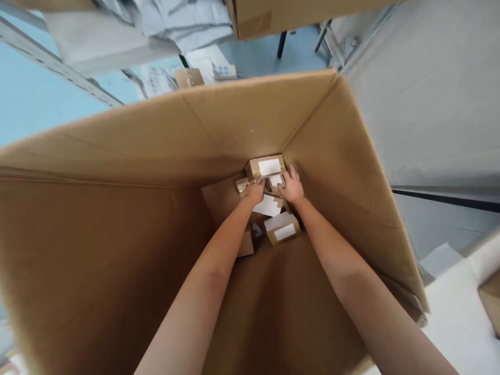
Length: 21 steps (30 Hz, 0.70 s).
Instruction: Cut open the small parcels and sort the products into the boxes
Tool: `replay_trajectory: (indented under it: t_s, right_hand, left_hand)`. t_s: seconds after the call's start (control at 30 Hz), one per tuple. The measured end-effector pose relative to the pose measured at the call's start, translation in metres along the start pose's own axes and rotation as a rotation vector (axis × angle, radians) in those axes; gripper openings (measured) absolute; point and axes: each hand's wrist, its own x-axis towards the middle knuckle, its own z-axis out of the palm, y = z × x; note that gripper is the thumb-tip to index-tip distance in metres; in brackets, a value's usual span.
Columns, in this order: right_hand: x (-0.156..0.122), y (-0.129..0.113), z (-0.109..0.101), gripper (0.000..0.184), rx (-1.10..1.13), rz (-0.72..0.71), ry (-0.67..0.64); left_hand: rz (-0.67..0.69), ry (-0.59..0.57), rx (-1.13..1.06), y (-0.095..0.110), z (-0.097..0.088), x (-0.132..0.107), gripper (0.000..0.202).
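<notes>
Both my arms reach deep into a large open cardboard box (117, 156). At its bottom lie several small taped parcels with white labels. My left hand (254, 190) rests with curled fingers on the near edge of the farthest parcel (265, 167), in the box's far corner. My right hand (291, 186) lies with its fingers spread over a labelled parcel (275, 180) just beside it. Another labelled parcel (282, 228) sits between my forearms, closer to me, and a white label (267, 205) shows under my wrists.
The box's tall walls close in on all sides. A grey wall (429, 104) stands to the right, blue floor (39, 99) to the left. Beyond the box are a small cardboard box (189, 77), grey bags (183, 21) and another carton (273, 15). A white surface (457, 312) lies lower right.
</notes>
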Motion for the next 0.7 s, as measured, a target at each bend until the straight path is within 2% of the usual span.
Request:
replay_trajectory:
  t_s: [0.13, 0.23, 0.37, 0.5, 0.6, 0.7]
  right_hand:
    - [0.018, 0.024, 0.040, 0.074, 0.009, -0.011, 0.001]
    - [0.023, 0.042, 0.065, 0.077, 0.021, -0.005, -0.009]
    - [0.030, 0.064, 0.089, 0.084, 0.030, 0.036, -0.019]
    - [0.052, 0.064, 0.107, 0.097, 0.101, 0.088, -0.045]
    - [0.065, 0.048, 0.119, 0.102, 0.192, 0.083, -0.056]
    - [0.062, 0.026, 0.121, 0.100, 0.197, 0.067, -0.038]
  left_hand:
    - [-0.032, 0.066, -0.101, -0.019, 0.036, 0.057, 0.094]
    - [-0.078, 0.182, -0.204, -0.041, 0.059, 0.070, 0.091]
    - [-0.031, 0.338, -0.217, -0.081, 0.078, 0.050, 0.079]
    - [-0.053, 0.345, -0.159, -0.111, 0.084, 0.019, 0.083]
    - [-0.044, 0.338, -0.224, -0.114, 0.091, 0.006, 0.085]
    - [-0.050, 0.381, -0.433, -0.103, 0.096, 0.007, 0.087]
